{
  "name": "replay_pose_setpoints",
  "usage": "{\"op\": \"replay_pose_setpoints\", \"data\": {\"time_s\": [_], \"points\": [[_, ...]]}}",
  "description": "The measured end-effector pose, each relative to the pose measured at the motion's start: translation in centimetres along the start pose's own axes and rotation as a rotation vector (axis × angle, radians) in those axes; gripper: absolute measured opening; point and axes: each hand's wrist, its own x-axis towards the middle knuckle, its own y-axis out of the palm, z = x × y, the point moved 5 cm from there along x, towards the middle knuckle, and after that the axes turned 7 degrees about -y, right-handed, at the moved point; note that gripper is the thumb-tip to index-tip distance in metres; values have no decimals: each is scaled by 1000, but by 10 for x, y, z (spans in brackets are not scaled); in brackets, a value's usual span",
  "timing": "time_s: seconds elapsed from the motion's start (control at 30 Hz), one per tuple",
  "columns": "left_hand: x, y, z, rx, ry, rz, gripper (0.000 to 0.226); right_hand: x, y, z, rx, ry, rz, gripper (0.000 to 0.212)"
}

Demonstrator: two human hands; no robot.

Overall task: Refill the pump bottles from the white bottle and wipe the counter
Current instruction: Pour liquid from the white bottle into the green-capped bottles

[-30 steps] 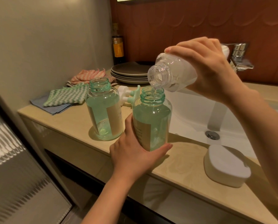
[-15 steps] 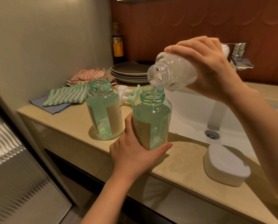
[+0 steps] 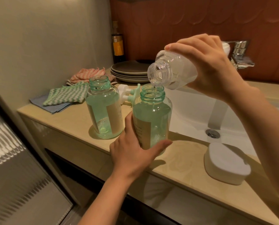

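Observation:
Two green pump bottles stand uncapped on the beige counter (image 3: pixel 73 127). My left hand (image 3: pixel 132 153) grips the base of the right green bottle (image 3: pixel 153 117). My right hand (image 3: pixel 205 65) holds the white bottle (image 3: pixel 174 72) tilted, its open mouth just above that bottle's neck, and a thin stream of liquid runs in. The left green bottle (image 3: pixel 104 109) stands free beside it. Two pump heads (image 3: pixel 127 93) lie on the counter behind the bottles.
A green-and-white cloth (image 3: pixel 65 96) lies on a blue cloth (image 3: pixel 54 106) at the far left, a pink cloth (image 3: pixel 86 73) behind. Stacked plates (image 3: pixel 129 70) and a dark bottle (image 3: pixel 118 46) stand at the back. White sink (image 3: pixel 200 111), tap (image 3: pixel 239 52), white lidded box (image 3: pixel 226 163) at right.
The white bottle has tipped a little further up at its base while still pouring. My left hand and both green bottles have stayed put.

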Motion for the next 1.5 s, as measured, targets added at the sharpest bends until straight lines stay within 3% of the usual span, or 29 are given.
{"op": "replay_pose_setpoints", "data": {"time_s": [0.23,0.87,1.5], "points": [[2,0,5,-28,64,-72,118,0,0,1,3,-1,-11,58],[4,-1,6,-32,113,-45,113,-1,0,-1,-19,-4,4,61],[4,0,6,-165,142,-10,75,-1,1,-2,-39,12,26,70]]}}
